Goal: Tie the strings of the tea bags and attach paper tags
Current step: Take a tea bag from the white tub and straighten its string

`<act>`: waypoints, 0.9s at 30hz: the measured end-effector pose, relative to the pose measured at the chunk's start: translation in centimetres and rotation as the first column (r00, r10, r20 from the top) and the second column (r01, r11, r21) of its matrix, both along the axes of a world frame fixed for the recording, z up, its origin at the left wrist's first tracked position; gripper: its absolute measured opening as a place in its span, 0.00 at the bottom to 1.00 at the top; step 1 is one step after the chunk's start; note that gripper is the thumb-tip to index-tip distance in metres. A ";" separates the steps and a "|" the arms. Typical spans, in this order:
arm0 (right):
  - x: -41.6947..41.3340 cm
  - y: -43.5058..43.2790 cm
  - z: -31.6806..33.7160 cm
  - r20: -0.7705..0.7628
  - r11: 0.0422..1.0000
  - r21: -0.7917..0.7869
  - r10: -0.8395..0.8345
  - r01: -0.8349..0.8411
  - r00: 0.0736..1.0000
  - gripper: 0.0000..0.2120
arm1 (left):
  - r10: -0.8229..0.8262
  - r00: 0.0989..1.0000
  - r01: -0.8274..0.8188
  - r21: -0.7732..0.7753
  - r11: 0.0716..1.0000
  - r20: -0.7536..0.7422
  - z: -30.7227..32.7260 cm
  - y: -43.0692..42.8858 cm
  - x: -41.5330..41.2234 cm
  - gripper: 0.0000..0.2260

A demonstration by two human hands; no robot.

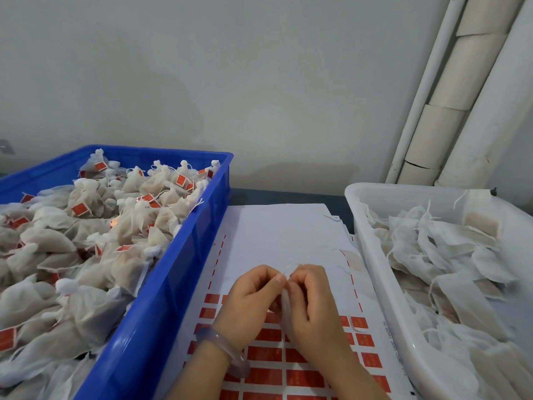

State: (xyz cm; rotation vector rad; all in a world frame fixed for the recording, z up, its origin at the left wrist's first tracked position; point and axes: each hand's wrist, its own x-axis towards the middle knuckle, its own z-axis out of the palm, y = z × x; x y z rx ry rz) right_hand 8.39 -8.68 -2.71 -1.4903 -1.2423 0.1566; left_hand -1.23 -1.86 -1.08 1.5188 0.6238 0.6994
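Pinched between both hands at mid-desk (288, 194), above the tag sheet (274, 232): one white tea bag (284, 303). Mostly hidden. Visible strip long and narrow, running away from the body, far end up between the fingertips. Left hand (248, 301) curled, fingers (271, 277) gripping the bag from the left. Right hand (313, 306) curled too, fingers (301, 277) gripping it from the right, knuckles touching the left's. Pale bracelet (223, 350) on the left wrist.

On the sheet, rows of red tags (265, 353), marks on them too blurred to read. Small print along the sheet's right edge, also unreadable.

At left, a blue crate (173, 269) heaped with tied bags (86, 226) bearing red tags. At right, a white bin (372, 249) of flat, untied bags (432, 255) with loose strings. Pipes (450, 111) against the wall behind.
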 end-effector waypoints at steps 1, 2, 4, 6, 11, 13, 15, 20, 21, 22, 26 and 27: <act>0.1 0.1 -0.1 0.014 1.000 0.013 -0.013 0.012 1.000 0.13 | 0.045 0.999 -0.045 0.003 0.999 0.000 0.0 -0.2 0.2 0.09; 0.1 0.2 -0.1 0.025 0.999 0.023 -0.026 0.025 0.999 0.13 | 0.096 0.995 -0.096 -0.003 0.995 0.006 -0.1 -0.5 0.5 0.09; 0.3 0.3 -0.2 0.045 0.999 0.024 -0.048 0.047 0.998 0.14 | 0.204 0.979 -0.203 -0.037 0.979 0.026 -0.2 -0.9 1.0 0.09; 0.3 0.3 -0.3 0.065 0.998 0.016 -0.058 0.057 0.996 0.15 | 0.282 0.959 -0.279 -0.068 0.958 0.041 -0.2 -1.1 1.3 0.09; 0.0 0.4 -0.1 0.108 0.999 -0.007 -0.051 0.053 0.993 0.14 | 0.377 0.924 -0.371 -0.096 0.924 0.066 0.0 -1.0 1.3 0.11; -0.2 0.4 -0.1 0.113 0.999 -0.013 -0.049 0.051 0.992 0.13 | 0.384 0.921 -0.379 -0.069 0.923 0.068 0.0 -0.8 1.1 0.10; -0.3 0.3 0.1 0.093 0.998 0.006 -0.062 0.062 0.994 0.09 | 0.358 0.932 -0.361 0.058 0.931 0.058 -0.1 -0.6 0.9 0.10; 0.0 0.3 -0.2 0.091 0.995 0.043 -0.090 0.086 0.992 0.04 | 0.359 0.932 -0.271 0.570 0.775 -0.045 0.0 -0.9 0.8 0.10; 0.1 0.3 -0.2 0.096 0.995 0.044 -0.094 0.090 0.991 0.04 | 0.370 0.927 -0.254 0.624 0.739 -0.061 0.0 -1.0 0.9 0.10; 0.1 0.3 -0.3 0.101 0.994 0.045 -0.102 0.098 0.990 0.04 | 0.377 0.922 -0.230 0.656 0.719 -0.089 0.0 -1.0 1.0 0.11; -0.1 0.5 -0.3 0.122 0.990 0.047 -0.135 0.130 0.983 0.03 | 0.300 0.916 -0.139 0.493 0.859 -0.265 0.1 -1.2 1.2 0.11; -0.2 0.5 -0.3 0.132 0.991 0.050 -0.130 0.124 0.983 0.03 | 0.259 0.926 -0.152 0.357 0.922 -0.275 0.3 -1.1 1.0 0.07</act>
